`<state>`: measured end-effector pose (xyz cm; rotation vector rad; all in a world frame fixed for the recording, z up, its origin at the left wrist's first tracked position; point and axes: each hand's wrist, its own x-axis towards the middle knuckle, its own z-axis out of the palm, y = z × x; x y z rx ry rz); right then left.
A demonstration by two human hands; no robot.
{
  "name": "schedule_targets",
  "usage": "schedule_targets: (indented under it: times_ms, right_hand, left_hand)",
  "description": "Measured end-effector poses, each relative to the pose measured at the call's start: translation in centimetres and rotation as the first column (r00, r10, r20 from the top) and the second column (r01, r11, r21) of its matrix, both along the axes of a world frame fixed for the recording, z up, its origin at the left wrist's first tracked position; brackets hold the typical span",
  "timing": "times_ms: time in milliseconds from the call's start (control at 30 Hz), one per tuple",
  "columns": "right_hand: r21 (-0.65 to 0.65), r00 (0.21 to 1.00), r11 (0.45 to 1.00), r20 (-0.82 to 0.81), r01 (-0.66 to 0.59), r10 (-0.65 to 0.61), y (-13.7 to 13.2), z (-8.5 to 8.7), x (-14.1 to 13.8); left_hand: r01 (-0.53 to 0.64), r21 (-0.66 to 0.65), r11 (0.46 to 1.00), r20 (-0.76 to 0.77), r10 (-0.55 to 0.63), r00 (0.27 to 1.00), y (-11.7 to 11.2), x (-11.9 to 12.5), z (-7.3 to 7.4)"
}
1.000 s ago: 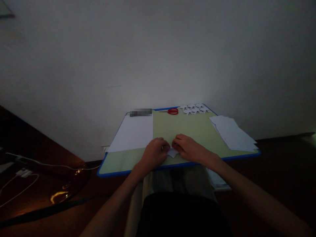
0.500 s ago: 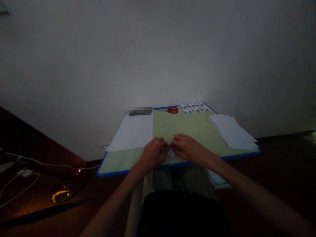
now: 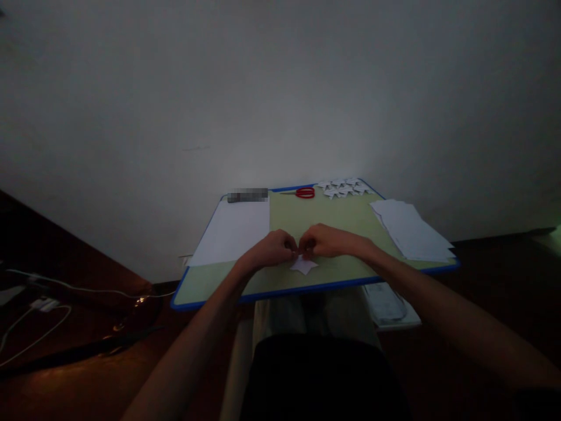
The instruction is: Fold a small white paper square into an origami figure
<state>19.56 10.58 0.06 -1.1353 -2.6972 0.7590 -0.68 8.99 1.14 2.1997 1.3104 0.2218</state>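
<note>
A small white paper star (image 3: 304, 266) lies near the front of the green tabletop (image 3: 326, 216), its lower points showing below my fingers. My left hand (image 3: 277, 248) is closed, with fingertips pinching the star's upper left part. From the other side my right hand (image 3: 322, 241) pinches the upper part too, its fingers bent down onto the paper. The two hands almost meet at the fingertips, and the star's far points are hidden beneath them.
Several folded paper stars (image 3: 344, 188) sit at the back right. Red-handled scissors (image 3: 304, 193) lie at the back, left of them. White sheets cover the left side (image 3: 232, 228), and a paper stack (image 3: 412, 228) overhangs toward the right edge. A blue rim (image 3: 307, 289) borders the table.
Both hands have shifted slightly away from me, to the star's far side. More of the star now shows in front of the fingers.
</note>
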Motion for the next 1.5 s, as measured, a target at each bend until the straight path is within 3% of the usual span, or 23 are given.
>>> schedule_targets:
  times_ms: [167,300,567,800,900,1067,1300,1500]
  right_hand:
    - [-0.226,0.995,0.973,0.079,-0.045,0.064,2.6,1.5,-0.7]
    - [-0.355,0.987,0.935,0.149,-0.010,0.067,3.8,2.1,-1.3]
    - [-0.387,0.958,0.919,0.283,0.078,0.038,5.1,1.7,-1.5]
    - [-0.233,0.975,0.971,0.200,-0.051,0.099,2.9,1.9,-0.5]
    - [-0.117,0.987,0.987,0.107,-0.109,0.121,1.7,1.5,0.3]
    - [0.025,0.987,0.987,-0.028,-0.158,0.159,-0.2,0.2,1.4]
    - [0.234,0.989,0.971,-0.126,-0.044,0.076,-4.0,-1.3,3.0]
    - [0.185,0.925,0.979,-0.380,0.090,-0.013,-4.7,-1.0,3.1]
  left_hand:
    - [0.036,-0.175,0.984,-0.089,-0.052,0.995,1.2,0.2,0.9]
    - [0.025,-0.225,0.974,-0.143,-0.059,0.988,1.6,0.6,1.3]
    - [0.067,-0.255,0.965,-0.218,-0.125,0.968,2.4,1.9,1.1]
    - [0.141,-0.205,0.969,-0.173,-0.177,0.969,2.1,0.8,0.6]
    - [0.175,-0.090,0.980,-0.103,-0.184,0.977,1.0,0.1,0.0]
    - [0.127,0.091,0.988,-0.033,-0.124,0.992,-0.9,-0.3,-1.2]
    - [0.107,0.162,0.981,0.118,-0.127,0.985,-3.7,-0.5,-1.6]
    - [0.001,0.289,0.957,0.409,-0.124,0.904,-4.2,-0.1,-1.9]
